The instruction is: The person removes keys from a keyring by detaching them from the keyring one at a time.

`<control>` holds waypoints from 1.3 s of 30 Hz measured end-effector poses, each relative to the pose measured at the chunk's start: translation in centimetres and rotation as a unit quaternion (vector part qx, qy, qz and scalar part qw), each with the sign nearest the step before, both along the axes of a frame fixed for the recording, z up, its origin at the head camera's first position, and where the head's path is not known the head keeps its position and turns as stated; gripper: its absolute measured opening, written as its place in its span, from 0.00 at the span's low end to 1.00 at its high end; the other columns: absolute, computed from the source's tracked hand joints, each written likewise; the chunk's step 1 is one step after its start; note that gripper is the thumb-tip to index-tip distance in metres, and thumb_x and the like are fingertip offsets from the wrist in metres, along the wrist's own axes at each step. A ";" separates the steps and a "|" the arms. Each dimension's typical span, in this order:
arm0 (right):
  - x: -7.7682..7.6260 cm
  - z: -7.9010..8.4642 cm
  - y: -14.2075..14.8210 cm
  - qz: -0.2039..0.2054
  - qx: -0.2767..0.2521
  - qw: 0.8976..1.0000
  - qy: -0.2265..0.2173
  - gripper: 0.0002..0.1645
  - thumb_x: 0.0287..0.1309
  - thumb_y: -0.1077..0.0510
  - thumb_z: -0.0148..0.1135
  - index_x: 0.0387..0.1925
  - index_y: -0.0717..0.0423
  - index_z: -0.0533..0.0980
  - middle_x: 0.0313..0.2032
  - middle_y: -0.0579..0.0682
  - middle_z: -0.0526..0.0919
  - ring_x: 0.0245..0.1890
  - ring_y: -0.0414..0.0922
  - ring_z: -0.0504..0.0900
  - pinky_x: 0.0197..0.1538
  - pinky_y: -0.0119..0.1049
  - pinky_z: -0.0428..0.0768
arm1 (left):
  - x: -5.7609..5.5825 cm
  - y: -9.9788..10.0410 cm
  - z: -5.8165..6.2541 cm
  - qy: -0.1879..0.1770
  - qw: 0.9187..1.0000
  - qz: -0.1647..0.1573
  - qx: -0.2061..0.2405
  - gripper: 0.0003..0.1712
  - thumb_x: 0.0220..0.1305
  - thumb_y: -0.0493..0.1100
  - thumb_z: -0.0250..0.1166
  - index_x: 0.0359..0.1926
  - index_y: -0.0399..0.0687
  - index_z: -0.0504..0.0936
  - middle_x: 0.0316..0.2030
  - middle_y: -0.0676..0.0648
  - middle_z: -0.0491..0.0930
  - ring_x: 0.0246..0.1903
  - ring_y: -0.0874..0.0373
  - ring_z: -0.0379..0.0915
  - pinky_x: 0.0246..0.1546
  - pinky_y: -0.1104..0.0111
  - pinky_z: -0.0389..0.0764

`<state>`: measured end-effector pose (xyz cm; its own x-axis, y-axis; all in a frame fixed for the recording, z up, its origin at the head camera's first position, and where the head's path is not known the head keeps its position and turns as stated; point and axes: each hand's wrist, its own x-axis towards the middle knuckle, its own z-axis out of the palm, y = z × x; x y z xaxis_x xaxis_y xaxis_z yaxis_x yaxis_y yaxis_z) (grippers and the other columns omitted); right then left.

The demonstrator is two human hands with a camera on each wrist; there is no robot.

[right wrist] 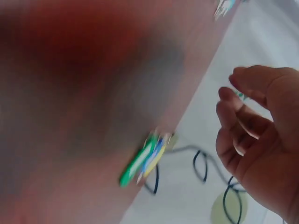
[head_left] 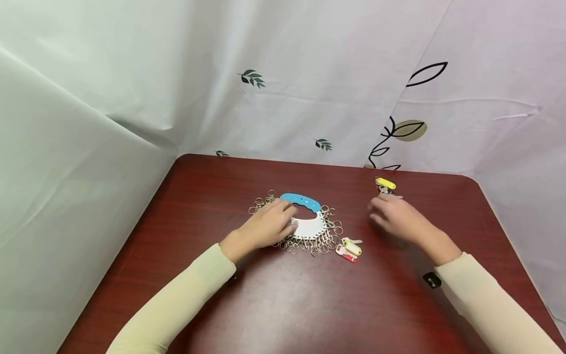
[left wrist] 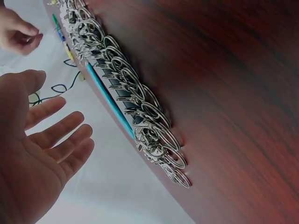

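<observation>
A key ring holder with a blue handle (head_left: 300, 200) and a white curved plate (head_left: 309, 228) lies on the table, fringed by several metal rings and clips (left wrist: 133, 88). My left hand (head_left: 269, 222) is over its left side; in the left wrist view the palm (left wrist: 37, 149) shows with relaxed, spread fingers and nothing in them. To the right, my right hand (head_left: 400, 219) hovers just in front of keys with a yellow tag (head_left: 386, 183). Its fingers (right wrist: 229, 121) are loosely bent and hold nothing. Green (right wrist: 138, 160), blue and yellow tags lie below it in the right wrist view.
Keys with a yellow-green tag (head_left: 352, 247) and a red tag (head_left: 349, 256) lie at the holder's right edge. The dark red table (head_left: 283, 300) is backed by white cloth (head_left: 283, 113) with leaf prints, which also hangs along both sides.
</observation>
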<state>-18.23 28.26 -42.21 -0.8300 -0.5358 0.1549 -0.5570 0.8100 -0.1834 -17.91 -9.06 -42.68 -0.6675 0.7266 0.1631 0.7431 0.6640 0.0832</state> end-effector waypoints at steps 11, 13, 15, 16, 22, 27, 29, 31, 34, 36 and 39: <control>2.8 -1.7 -4.5 0.112 -0.035 0.992 -0.039 0.09 0.57 0.61 0.74 0.37 0.48 0.82 0.39 0.42 0.79 0.42 0.42 0.77 0.45 0.41 0.81 | 1.0 0.8 0.0 0.009 1.000 -0.012 0.002 0.14 0.73 0.49 0.64 0.49 0.44 0.82 0.44 0.46 0.80 0.47 0.49 0.77 0.58 0.56 0.77; 2.9 -1.8 -5.0 0.125 -0.029 0.991 -0.040 0.08 0.57 0.62 0.73 0.36 0.47 0.82 0.38 0.42 0.79 0.41 0.42 0.76 0.44 0.39 0.80 | 1.3 1.1 0.0 0.008 1.000 -0.009 -0.003 0.14 0.73 0.50 0.64 0.48 0.44 0.83 0.43 0.46 0.80 0.45 0.50 0.77 0.55 0.57 0.78; 3.0 -1.9 -5.4 0.132 -0.023 0.990 -0.040 0.09 0.57 0.63 0.72 0.35 0.47 0.82 0.37 0.42 0.78 0.40 0.41 0.75 0.42 0.38 0.79 | 1.5 1.3 0.1 0.005 1.000 -0.006 -0.005 0.14 0.73 0.50 0.64 0.47 0.45 0.83 0.42 0.47 0.80 0.43 0.51 0.76 0.49 0.59 0.79; 3.0 -2.0 -5.5 0.134 -0.021 0.990 -0.040 0.08 0.56 0.63 0.72 0.34 0.47 0.82 0.37 0.42 0.77 0.40 0.41 0.74 0.42 0.37 0.79 | 1.6 1.5 0.1 0.004 1.000 -0.003 -0.007 0.13 0.73 0.51 0.63 0.46 0.45 0.83 0.41 0.47 0.79 0.42 0.51 0.75 0.46 0.60 0.78; 3.0 -2.4 -6.1 0.139 -0.008 0.990 -0.031 0.10 0.54 0.64 0.74 0.33 0.46 0.81 0.36 0.42 0.76 0.39 0.42 0.74 0.41 0.38 0.78 | 2.3 2.6 0.1 -0.008 1.000 -0.004 -0.001 0.12 0.73 0.50 0.62 0.44 0.46 0.83 0.38 0.49 0.78 0.38 0.53 0.73 0.43 0.63 0.77; 2.9 -2.7 -6.3 0.138 -0.006 0.990 -0.026 0.11 0.53 0.65 0.74 0.31 0.46 0.80 0.33 0.42 0.75 0.36 0.41 0.72 0.39 0.37 0.77 | 2.6 3.7 0.1 -0.019 1.000 -0.006 0.005 0.12 0.74 0.50 0.62 0.44 0.46 0.83 0.38 0.49 0.78 0.38 0.53 0.74 0.42 0.63 0.78; 2.9 -2.7 -6.4 0.133 -0.003 0.991 -0.032 0.11 0.54 0.65 0.73 0.30 0.46 0.80 0.33 0.42 0.75 0.36 0.41 0.72 0.40 0.36 0.78 | 2.7 4.0 0.2 -0.027 1.000 -0.003 0.004 0.13 0.74 0.51 0.62 0.44 0.47 0.82 0.39 0.50 0.78 0.39 0.53 0.74 0.42 0.63 0.78; 2.8 -2.7 -6.5 0.125 -0.002 0.991 -0.043 0.10 0.57 0.64 0.72 0.31 0.46 0.80 0.33 0.41 0.74 0.36 0.40 0.73 0.40 0.36 0.79 | 2.7 4.3 0.3 -0.035 0.999 0.002 0.004 0.12 0.74 0.51 0.62 0.43 0.47 0.82 0.39 0.50 0.78 0.39 0.53 0.74 0.43 0.63 0.78; 2.7 -2.5 -6.6 0.112 -0.011 0.992 -0.064 0.08 0.60 0.64 0.70 0.33 0.47 0.80 0.34 0.41 0.76 0.37 0.41 0.74 0.42 0.38 0.79 | 2.7 4.9 0.3 -0.052 0.999 0.009 0.006 0.12 0.73 0.51 0.63 0.42 0.47 0.83 0.39 0.50 0.78 0.40 0.53 0.74 0.44 0.63 0.78; 2.5 -2.4 -6.6 0.100 -0.021 0.991 -0.083 0.08 0.62 0.64 0.69 0.34 0.47 0.79 0.34 0.40 0.76 0.38 0.40 0.74 0.42 0.38 0.79 | 2.6 5.2 0.2 -0.061 0.998 0.013 0.005 0.11 0.73 0.50 0.63 0.42 0.47 0.83 0.39 0.50 0.78 0.40 0.53 0.75 0.44 0.63 0.79; 2.3 -2.3 -6.7 0.085 -0.043 0.990 -0.107 0.07 0.65 0.64 0.66 0.36 0.48 0.79 0.34 0.39 0.77 0.37 0.39 0.74 0.42 0.38 0.78 | 2.5 5.7 0.1 -0.076 0.997 0.022 0.009 0.10 0.72 0.49 0.65 0.42 0.47 0.83 0.39 0.50 0.78 0.40 0.53 0.74 0.43 0.63 0.79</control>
<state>-15.95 21.57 -44.47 -0.7472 -0.6636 0.0368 -0.6255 0.6835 -0.3762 -15.44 -3.40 -42.62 -0.7163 0.6942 0.0709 0.6916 0.6928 0.2044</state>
